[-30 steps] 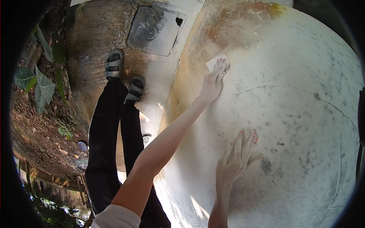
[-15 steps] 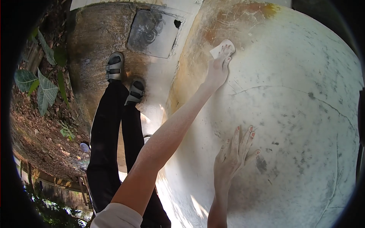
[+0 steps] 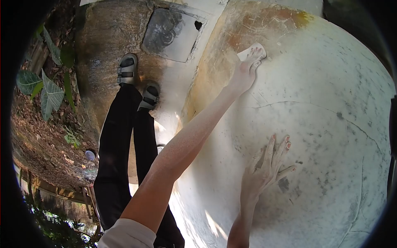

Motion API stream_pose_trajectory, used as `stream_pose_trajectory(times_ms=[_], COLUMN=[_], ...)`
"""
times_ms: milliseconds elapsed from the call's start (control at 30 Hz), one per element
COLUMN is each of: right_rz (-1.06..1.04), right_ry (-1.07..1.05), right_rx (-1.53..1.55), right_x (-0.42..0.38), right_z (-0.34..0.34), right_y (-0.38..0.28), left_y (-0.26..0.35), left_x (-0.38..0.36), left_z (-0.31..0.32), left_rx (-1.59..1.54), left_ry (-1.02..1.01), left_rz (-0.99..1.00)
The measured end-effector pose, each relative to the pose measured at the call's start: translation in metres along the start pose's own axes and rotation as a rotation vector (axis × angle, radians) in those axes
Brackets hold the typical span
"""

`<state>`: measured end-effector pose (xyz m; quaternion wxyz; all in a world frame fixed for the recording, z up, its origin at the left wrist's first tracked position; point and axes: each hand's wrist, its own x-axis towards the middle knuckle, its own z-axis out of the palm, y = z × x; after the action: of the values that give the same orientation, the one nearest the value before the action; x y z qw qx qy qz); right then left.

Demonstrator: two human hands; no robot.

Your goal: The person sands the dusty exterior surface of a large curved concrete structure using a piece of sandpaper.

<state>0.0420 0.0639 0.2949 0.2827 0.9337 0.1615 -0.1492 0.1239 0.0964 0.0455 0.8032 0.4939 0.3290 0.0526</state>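
My left hand (image 3: 245, 75), coated in pale dust, reaches far out over a large curved white surface (image 3: 314, 78). Its fingers press a white, flat piece of what looks like sandpaper (image 3: 245, 54) against the surface, beside a brown, scratched patch (image 3: 264, 25). Closer to my body, my right hand (image 3: 264, 169) rests palm down on the same surface. Its fingers are spread and it holds nothing. Dust whitens this hand too. A thin crack (image 3: 285, 102) runs across the surface between the two hands, and dark specks mark the area by the right fingers.
My legs in black trousers (image 3: 118, 149) and strapped sandals (image 3: 127, 69) stand on stained concrete at left. A square cover (image 3: 169, 35) with a dark hole near its corner lies beyond the feet. Leafy plants (image 3: 51, 97) and leaf litter border the left side.
The view has shifted a little. My right hand has slid to the right over the surface, its fingers slightly wider apart. My left hand has moved slightly outward with the sandpaper beneath it.
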Motion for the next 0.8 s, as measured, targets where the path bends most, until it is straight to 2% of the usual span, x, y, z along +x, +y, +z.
stream_pose_trajectory(times_ms=[67, 133, 200, 267, 300, 367, 500, 533, 600, 633, 700, 800], right_rz=[-0.003, -0.014, -0.019, -0.017, -0.015, -0.017, -0.004, -0.007, 0.014, 0.015, -0.009, -0.023], right_ry=[0.015, 0.024, 0.014, -0.01, -0.024, -0.048, -0.002, -0.003, 0.015, 0.012, 0.018, 0.003], right_rx=[-0.008, 0.076, 0.085, 0.096, 0.1, 0.108, 0.078, 0.08, 0.06, 0.058, 0.051, 0.068], right_x=[0.0, 0.0, -0.001, 0.0, 0.0, 0.0, 0.0, 0.002, 0.001, 0.0, 0.0, 0.0], right_z=[-0.003, -0.009, -0.011, -0.012, -0.013, -0.014, -0.005, -0.003, -0.001, -0.002, -0.002, -0.004], right_y=[0.0, -0.005, -0.004, -0.002, -0.001, 0.0, 0.002, 0.002, 0.001, 0.002, 0.003, 0.003], left_y=[-0.005, 0.0, 0.009, 0.0, -0.003, -0.018, -0.04, -0.016, -0.011, -0.009, -0.01, 0.001], left_x=[-0.012, -0.075, -0.154, -0.222, -0.219, -0.201, -0.042, -0.005, 0.015, 0.016, -0.032, -0.153], left_z=[0.005, 0.005, -0.007, -0.007, -0.01, -0.014, -0.011, -0.017, -0.006, -0.002, 0.004, -0.004], left_rx=[-0.021, -0.015, -0.017, -0.066, -0.066, -0.024, 0.046, 0.064, 0.079, 0.085, -0.017, -0.04], left_ry=[0.062, 0.042, -0.104, -0.095, -0.096, -0.126, 0.013, -0.045, -0.023, 0.005, 0.067, -0.055], left_rz=[0.113, 0.138, 0.008, -0.004, -0.005, 0.171, 0.103, -0.065, -0.063, -0.063, 0.145, 0.009])
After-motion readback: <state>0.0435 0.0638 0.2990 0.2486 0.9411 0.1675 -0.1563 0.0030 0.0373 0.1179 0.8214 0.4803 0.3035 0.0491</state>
